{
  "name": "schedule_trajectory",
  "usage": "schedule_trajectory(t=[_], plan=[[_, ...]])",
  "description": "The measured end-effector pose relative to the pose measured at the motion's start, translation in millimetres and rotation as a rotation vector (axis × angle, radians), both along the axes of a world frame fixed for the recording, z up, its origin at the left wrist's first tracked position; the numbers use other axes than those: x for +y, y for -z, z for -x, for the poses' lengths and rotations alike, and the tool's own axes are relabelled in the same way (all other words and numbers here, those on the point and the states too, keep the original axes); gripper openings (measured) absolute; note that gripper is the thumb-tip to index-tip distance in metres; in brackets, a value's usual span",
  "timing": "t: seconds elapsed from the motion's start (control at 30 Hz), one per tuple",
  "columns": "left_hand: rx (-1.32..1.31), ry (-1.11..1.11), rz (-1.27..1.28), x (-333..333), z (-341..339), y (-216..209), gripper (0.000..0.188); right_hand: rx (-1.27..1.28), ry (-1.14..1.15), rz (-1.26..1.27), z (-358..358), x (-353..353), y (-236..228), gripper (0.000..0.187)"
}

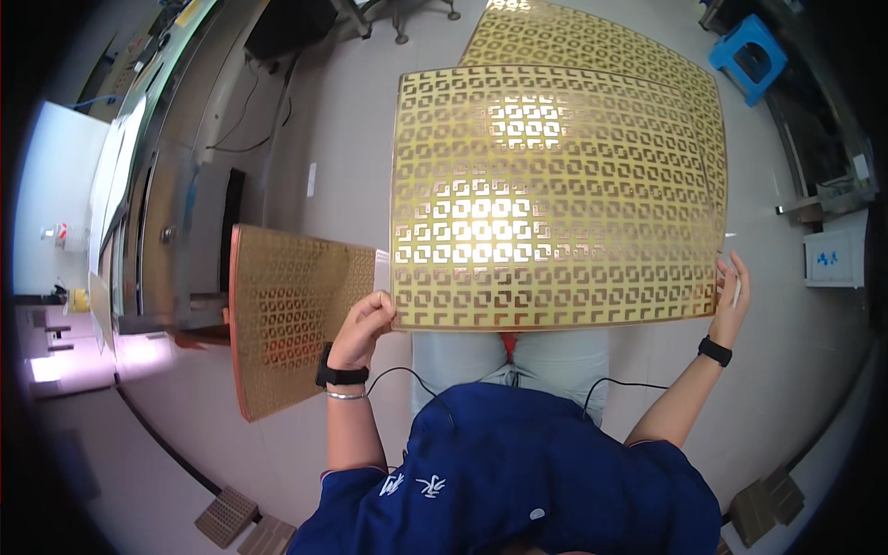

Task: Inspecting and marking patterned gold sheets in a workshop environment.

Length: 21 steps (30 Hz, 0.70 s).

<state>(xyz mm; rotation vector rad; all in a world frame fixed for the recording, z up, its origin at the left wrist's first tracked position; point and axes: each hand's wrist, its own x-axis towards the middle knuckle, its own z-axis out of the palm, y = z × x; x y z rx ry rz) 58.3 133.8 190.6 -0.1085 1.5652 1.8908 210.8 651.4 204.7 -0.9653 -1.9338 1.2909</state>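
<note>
I hold up a large thin gold sheet (555,194) printed with rows of small square patterns; light glares off two patches of it. My left hand (363,326) grips its lower left corner. My right hand (731,298) grips its lower right corner and also carries a thin white pen-like stick. Both wrists wear black bands. A second gold patterned sheet (592,42) shows behind the held one, further away. A third one (291,310) with a coppery edge lies to my left, beside my left hand.
A metal workbench (176,213) with cables runs along the left. A blue plastic stool (751,55) stands at the upper right, and a white box (832,259) at the right. Ridged floor blocks (227,516) lie at the lower left, another block (766,504) at the lower right.
</note>
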Motion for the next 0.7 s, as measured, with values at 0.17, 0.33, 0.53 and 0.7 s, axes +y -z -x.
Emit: schedule_trajectory(t=[0.17, 0.33, 0.53, 0.7], plan=[[0.071, -0.218, 0.143, 20, 16, -20, 0.018, -0.054, -0.042, -0.008, -9, -2, 4, 0.032], [0.169, -0.325, 0.101, 48, 39, -16, 0.032, 0.003, -0.076, 0.17, -13, -2, -8, 0.03], [0.274, -0.337, 0.191, 62, 46, 1, 0.032, 0.052, -0.054, 0.238, -17, -3, -21, 0.031], [0.299, -0.294, 0.263, 58, 48, 18, 0.025, 0.088, -0.033, 0.298, -16, -2, -30, 0.032]])
